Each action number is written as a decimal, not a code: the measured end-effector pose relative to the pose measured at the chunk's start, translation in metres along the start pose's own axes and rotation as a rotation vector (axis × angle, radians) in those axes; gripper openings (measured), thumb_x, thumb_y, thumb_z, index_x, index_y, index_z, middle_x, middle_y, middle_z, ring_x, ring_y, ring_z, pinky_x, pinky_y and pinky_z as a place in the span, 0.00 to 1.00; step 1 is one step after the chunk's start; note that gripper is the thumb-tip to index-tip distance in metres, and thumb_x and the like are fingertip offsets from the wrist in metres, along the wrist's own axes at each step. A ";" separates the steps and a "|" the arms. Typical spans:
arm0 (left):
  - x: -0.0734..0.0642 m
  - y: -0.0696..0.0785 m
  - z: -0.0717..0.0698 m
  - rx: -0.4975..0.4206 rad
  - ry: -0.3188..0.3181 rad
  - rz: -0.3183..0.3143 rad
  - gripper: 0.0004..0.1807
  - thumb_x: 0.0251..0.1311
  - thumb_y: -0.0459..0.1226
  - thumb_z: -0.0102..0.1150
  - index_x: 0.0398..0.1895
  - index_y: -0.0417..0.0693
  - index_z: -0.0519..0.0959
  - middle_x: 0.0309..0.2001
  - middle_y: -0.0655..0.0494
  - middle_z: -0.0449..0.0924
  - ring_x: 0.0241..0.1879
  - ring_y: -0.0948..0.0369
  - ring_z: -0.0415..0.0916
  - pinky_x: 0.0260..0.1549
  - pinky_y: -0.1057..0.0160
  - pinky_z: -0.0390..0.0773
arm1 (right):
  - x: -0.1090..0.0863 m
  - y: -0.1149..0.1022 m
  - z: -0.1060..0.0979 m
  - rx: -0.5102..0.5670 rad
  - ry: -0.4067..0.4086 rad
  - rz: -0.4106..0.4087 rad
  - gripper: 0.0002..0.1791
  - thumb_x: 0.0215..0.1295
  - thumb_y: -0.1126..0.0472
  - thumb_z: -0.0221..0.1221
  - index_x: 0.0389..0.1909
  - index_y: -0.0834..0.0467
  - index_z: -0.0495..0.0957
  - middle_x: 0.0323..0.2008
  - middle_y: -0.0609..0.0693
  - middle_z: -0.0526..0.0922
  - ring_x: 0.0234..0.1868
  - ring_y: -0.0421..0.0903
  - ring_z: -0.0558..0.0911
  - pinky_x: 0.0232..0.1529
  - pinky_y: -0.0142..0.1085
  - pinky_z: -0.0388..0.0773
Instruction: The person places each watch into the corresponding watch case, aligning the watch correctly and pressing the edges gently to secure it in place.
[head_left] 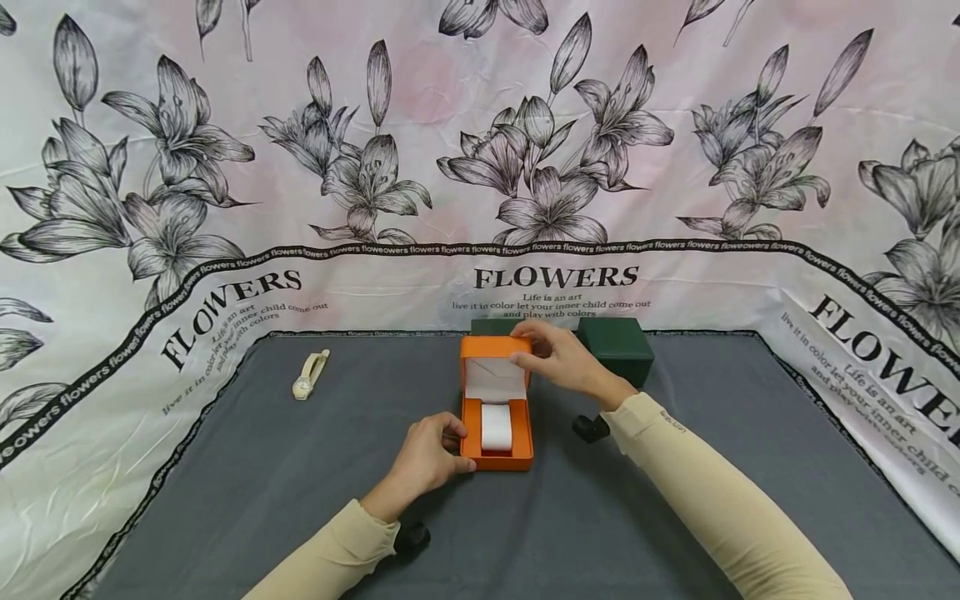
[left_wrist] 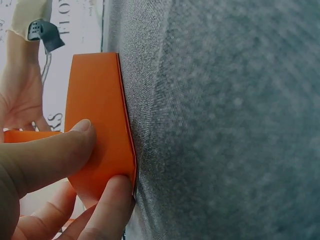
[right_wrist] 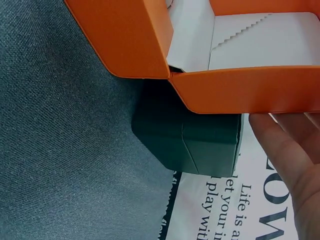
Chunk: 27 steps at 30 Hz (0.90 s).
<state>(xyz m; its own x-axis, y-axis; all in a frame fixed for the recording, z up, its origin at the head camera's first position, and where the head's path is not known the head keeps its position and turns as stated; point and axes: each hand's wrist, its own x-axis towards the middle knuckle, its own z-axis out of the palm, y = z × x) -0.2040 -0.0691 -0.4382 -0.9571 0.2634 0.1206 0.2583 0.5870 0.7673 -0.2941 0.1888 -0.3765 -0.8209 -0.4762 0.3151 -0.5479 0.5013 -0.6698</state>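
Observation:
An orange watch box (head_left: 531, 433) stands on the grey cloth with its lid (head_left: 468, 343) raised. Inside are a white cushion (head_left: 496, 427) and a pale lid lining (head_left: 495, 377). My left hand (head_left: 423, 454) grips the front left corner, its thumb on the box's orange wall (left_wrist: 100, 100) and the other fingers at the side. At the lid's upper right, my right hand (head_left: 558, 358) pinches the edge between thumb and fingers. In the right wrist view its fingers (right_wrist: 280, 145) lie against the lid's outside; the thumb is hidden there.
A cream-coloured wristwatch (head_left: 310, 375) lies at the back left of the grey cloth (head_left: 225, 500). Behind the orange box, a dark green box (head_left: 617, 350) stands at the right, and another green box (head_left: 491, 327) is partly hidden. A floral curtain (head_left: 405, 208) hangs along the back.

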 end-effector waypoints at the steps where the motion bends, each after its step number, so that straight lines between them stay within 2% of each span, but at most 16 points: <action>1: 0.000 0.000 0.000 0.001 -0.002 0.001 0.21 0.36 0.33 0.80 0.35 0.48 0.79 0.35 0.58 0.80 0.36 0.60 0.81 0.36 0.60 0.80 | 0.000 0.000 0.000 0.000 -0.001 0.010 0.22 0.65 0.44 0.58 0.57 0.48 0.72 0.51 0.48 0.78 0.42 0.44 0.80 0.40 0.44 0.79; 5: -0.001 -0.002 0.000 -0.013 -0.007 0.005 0.21 0.37 0.32 0.79 0.36 0.48 0.78 0.37 0.57 0.80 0.37 0.59 0.81 0.37 0.60 0.80 | -0.003 -0.002 0.000 0.022 0.007 0.052 0.27 0.65 0.43 0.58 0.60 0.50 0.69 0.54 0.50 0.76 0.49 0.46 0.79 0.51 0.45 0.76; 9: -0.003 -0.004 -0.001 -0.027 -0.016 -0.003 0.22 0.38 0.32 0.78 0.37 0.48 0.76 0.39 0.55 0.79 0.39 0.58 0.80 0.39 0.58 0.79 | -0.010 -0.003 0.000 0.053 0.029 0.083 0.29 0.64 0.43 0.59 0.62 0.48 0.66 0.56 0.51 0.75 0.53 0.47 0.78 0.55 0.47 0.74; 12: -0.005 -0.005 -0.004 -0.037 -0.038 -0.001 0.24 0.39 0.33 0.78 0.39 0.48 0.74 0.41 0.53 0.79 0.42 0.57 0.80 0.41 0.56 0.79 | -0.018 -0.003 0.001 0.034 0.084 0.072 0.29 0.64 0.45 0.59 0.63 0.49 0.66 0.57 0.51 0.75 0.55 0.48 0.77 0.56 0.49 0.73; 16: -0.007 -0.006 -0.010 -0.041 -0.072 -0.002 0.24 0.42 0.36 0.77 0.42 0.47 0.74 0.44 0.51 0.79 0.44 0.54 0.79 0.42 0.55 0.79 | -0.033 -0.006 0.004 -0.043 0.198 0.029 0.27 0.65 0.47 0.60 0.61 0.53 0.68 0.55 0.52 0.76 0.54 0.48 0.77 0.56 0.46 0.73; 21: -0.010 -0.007 -0.025 -0.028 -0.065 -0.018 0.23 0.48 0.39 0.74 0.45 0.45 0.75 0.45 0.51 0.78 0.45 0.53 0.78 0.40 0.55 0.79 | -0.053 -0.014 0.011 -0.106 0.315 -0.042 0.18 0.62 0.53 0.63 0.49 0.55 0.73 0.45 0.53 0.78 0.44 0.46 0.80 0.47 0.42 0.78; 24: -0.011 -0.009 -0.035 -0.020 -0.028 -0.023 0.23 0.49 0.39 0.73 0.47 0.44 0.76 0.46 0.51 0.78 0.46 0.53 0.78 0.40 0.55 0.79 | -0.064 -0.017 0.015 -0.150 0.301 -0.117 0.14 0.60 0.56 0.65 0.44 0.54 0.75 0.40 0.52 0.78 0.40 0.44 0.79 0.42 0.41 0.79; 27: -0.011 -0.013 -0.047 -0.016 0.010 -0.031 0.22 0.49 0.38 0.73 0.47 0.44 0.76 0.47 0.50 0.78 0.46 0.54 0.79 0.41 0.54 0.79 | -0.070 -0.019 0.021 -0.198 0.236 -0.203 0.14 0.59 0.58 0.67 0.44 0.54 0.76 0.40 0.50 0.77 0.39 0.44 0.78 0.41 0.41 0.79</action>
<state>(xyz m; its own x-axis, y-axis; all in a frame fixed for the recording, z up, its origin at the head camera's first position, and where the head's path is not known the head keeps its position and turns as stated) -0.2027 -0.1151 -0.4198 -0.9658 0.2380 0.1031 0.2268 0.5821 0.7809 -0.2226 0.1978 -0.3997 -0.6942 -0.4118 0.5904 -0.7050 0.5546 -0.4421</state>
